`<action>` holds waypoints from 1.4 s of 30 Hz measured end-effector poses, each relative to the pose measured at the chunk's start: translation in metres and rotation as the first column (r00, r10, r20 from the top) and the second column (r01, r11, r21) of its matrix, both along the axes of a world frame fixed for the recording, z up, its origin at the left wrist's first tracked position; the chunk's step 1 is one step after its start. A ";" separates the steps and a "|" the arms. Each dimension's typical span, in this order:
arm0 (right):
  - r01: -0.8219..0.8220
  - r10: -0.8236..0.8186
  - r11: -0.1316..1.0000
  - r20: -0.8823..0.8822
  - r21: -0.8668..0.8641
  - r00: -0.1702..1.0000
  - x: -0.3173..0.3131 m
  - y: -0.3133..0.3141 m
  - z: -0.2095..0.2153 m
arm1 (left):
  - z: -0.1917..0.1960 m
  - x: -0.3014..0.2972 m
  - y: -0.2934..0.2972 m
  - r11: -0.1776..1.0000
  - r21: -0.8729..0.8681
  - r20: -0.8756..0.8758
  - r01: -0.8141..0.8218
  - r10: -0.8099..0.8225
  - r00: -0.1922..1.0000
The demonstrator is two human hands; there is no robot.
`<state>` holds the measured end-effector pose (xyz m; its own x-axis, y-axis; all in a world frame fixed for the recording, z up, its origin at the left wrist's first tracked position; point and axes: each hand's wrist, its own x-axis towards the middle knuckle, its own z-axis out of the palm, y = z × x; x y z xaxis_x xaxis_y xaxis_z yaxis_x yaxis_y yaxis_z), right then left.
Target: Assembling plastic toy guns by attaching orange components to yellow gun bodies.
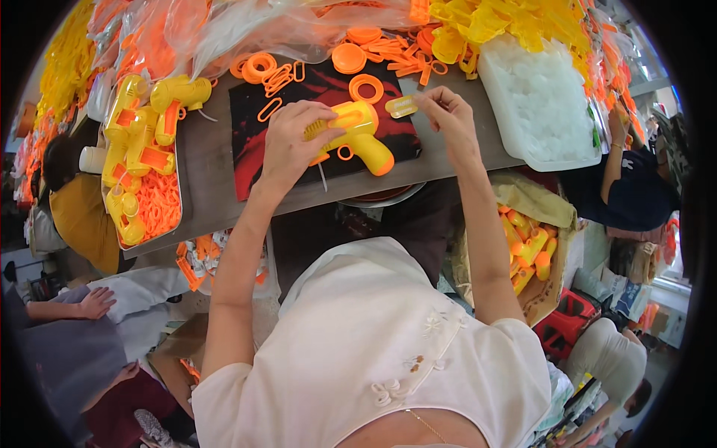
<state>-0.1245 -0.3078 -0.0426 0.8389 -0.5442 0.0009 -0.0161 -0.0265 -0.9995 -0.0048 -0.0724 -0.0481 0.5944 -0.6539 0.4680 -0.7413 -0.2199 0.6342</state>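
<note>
My left hand (pixel 293 138) is closed around a yellow toy gun (pixel 362 142) with an orange-tipped handle. The toy lies on its side over a black and red sheet (pixel 254 160), and an orange ring-shaped trigger and a thin pale strip stick out below it. Between the thumb and fingers of my right hand (pixel 450 119) is a small yellow oblong label (pixel 402 106), just off the toy's right end. An orange ring (pixel 366 89) lies right behind the toy. Several orange oval loops (pixel 278 78) are beyond my left hand.
Several yellow toy guns (pixel 142 138) pile up at left beside a tray of orange parts (pixel 159 201). A white bin (pixel 515 127) of translucent pieces stands at right, above a sack (pixel 467 239) of yellow-orange toys. Plastic bags (pixel 254 26) line the back. Other people are around.
</note>
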 end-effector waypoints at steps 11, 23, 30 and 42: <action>0.016 -0.009 0.989 0.047 -0.149 0.999 0.016 0.035 -0.032 | -0.012 -0.003 -0.003 0.995 -0.098 -0.073 -0.009 0.002 0.997; -0.228 0.205 0.945 -0.119 -0.233 0.971 0.031 0.033 -0.022 | -0.009 -0.004 -0.004 1.000 -0.002 -0.098 0.006 -0.006 0.995; -0.118 0.336 0.463 0.051 -0.878 0.940 0.016 0.035 0.000 | -0.010 -0.013 -0.006 0.993 0.051 -0.016 -0.107 0.108 0.994; -0.258 0.358 0.788 0.074 -0.559 0.931 0.024 0.038 -0.014 | -0.015 -0.011 -0.004 0.997 0.029 -0.033 -0.067 0.068 0.997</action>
<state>-0.1000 -0.2695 -0.0564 0.9214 -0.1281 0.3669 0.2498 -0.5282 -0.8116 -0.0158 -0.0761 -0.0629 0.6532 -0.6241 0.4288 -0.7021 -0.2872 0.6516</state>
